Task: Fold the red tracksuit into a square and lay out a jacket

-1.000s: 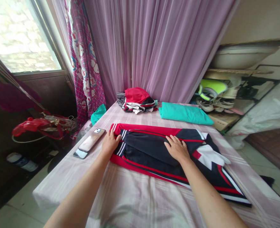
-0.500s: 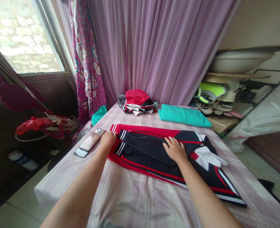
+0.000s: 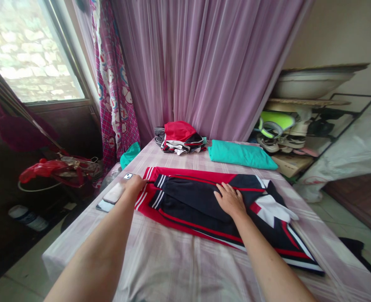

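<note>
A red, black and white sports jacket (image 3: 188,201) lies flat on the cloth-covered table, its dark sleeves folded lengthwise over the body. The sleeves' white-striped cuffs are beside the red striped hem at the left end. My left hand (image 3: 136,183) is closed in a pinch at that hem, where a short dark strip shows by the fingertips; the exact grip is partly hidden. With fingers spread flat, my right hand (image 3: 231,199) rests on the dark sleeve cloth. A phone (image 3: 113,193) lies just left of my left hand, partly covered by it.
At the table's (image 3: 173,256) far edge sit a crumpled red and black clothing pile (image 3: 181,136) and a folded teal cloth (image 3: 240,154). Purple curtains (image 3: 204,63) hang behind. To the right stands a rack with shoes (image 3: 269,144) and a basin (image 3: 311,84).
My left hand has moved slightly left, towards the phone, drawing the striped hem out past the cuffs. My right hand stays flat on the jacket.
</note>
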`<state>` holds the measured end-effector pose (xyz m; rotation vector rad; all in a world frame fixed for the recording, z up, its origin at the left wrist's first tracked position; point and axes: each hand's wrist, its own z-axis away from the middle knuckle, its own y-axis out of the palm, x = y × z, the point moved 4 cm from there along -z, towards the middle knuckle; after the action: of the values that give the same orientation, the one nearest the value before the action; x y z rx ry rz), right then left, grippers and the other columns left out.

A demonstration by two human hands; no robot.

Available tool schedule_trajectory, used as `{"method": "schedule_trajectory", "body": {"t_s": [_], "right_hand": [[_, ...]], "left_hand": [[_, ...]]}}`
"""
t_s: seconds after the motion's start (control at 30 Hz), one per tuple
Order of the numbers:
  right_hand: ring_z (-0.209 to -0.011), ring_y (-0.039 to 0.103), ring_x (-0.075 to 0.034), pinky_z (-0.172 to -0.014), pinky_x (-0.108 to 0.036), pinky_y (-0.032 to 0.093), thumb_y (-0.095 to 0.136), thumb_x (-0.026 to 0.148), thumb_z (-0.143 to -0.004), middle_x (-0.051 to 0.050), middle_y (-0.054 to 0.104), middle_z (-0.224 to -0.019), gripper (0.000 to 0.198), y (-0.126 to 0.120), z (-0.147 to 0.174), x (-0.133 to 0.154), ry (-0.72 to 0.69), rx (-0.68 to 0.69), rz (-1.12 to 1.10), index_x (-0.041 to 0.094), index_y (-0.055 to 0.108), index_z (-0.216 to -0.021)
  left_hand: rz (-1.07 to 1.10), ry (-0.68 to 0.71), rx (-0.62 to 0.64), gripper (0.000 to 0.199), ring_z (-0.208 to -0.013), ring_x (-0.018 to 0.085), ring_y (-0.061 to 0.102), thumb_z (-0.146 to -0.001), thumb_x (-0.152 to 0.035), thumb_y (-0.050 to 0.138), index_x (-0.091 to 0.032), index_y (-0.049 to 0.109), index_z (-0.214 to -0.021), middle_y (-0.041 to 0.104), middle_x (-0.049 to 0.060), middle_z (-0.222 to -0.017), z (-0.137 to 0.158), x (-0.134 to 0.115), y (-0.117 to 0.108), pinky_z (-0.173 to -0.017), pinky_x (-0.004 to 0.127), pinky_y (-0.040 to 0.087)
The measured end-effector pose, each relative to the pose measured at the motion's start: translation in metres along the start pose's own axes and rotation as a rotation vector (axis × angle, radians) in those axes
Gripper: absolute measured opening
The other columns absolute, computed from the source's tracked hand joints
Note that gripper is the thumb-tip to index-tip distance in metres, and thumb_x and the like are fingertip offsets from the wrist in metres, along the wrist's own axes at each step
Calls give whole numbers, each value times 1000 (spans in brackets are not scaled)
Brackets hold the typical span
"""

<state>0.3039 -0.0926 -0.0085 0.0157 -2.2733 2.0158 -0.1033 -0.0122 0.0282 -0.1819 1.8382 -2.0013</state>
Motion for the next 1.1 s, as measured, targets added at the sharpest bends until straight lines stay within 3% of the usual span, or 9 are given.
{"method": "schedule_trajectory", "body": {"t_s": [0.13,0.37,0.53,0.73,0.93,1.1], "right_hand": [[-142,33,-24,-114,-52,26,32,41,-99,-8,40,-154,50,-1,0,1,13,17,1,25,47,-144],[-142,33,-24,-114,-51,25,32,41,-99,-7,40,-154,51,-1,0,2,16,22,14,25,46,-145],[-142,32,-24,-114,-52,25,31,41,-99,-7,40,-154,51,0,-1,1,16,23,13,25,47,-145],[-143,32,-23,-114,-52,25,31,42,-99,-7,39,-155,51,-1,0,2,17,30,16,25,46,-145],[-143,31,-24,-114,-52,24,33,40,-99,-8,39,-155,50,-5,1,4,27,44,-13,24,47,-144],[-142,34,-28,-114,-54,26,42,35,-96,-12,41,-153,47,-19,0,12,62,-28,-99,22,54,-139]], "left_hand": [[14,-50,26,48,-100,34,68,-81,-52,57,-12,71,-105,73,21,-105,0,0,4,-79,38,51],[51,-30,-54,48,-111,34,64,-82,-44,57,-14,62,-120,67,22,-121,9,-7,5,-85,40,49],[73,-44,-26,46,-107,34,66,-83,-43,54,-11,64,-116,68,22,-120,10,-7,2,-81,38,50],[100,-37,10,40,-104,33,67,-83,-48,54,-17,70,-103,71,18,-114,14,-4,-2,-78,36,50],[119,34,1,39,-93,29,70,-85,-47,50,-18,72,-98,75,14,-100,28,-13,-22,-69,32,49],[89,180,-115,36,-101,28,67,-86,-42,50,-18,69,-104,73,13,-109,52,-43,-43,-76,32,48]]}}
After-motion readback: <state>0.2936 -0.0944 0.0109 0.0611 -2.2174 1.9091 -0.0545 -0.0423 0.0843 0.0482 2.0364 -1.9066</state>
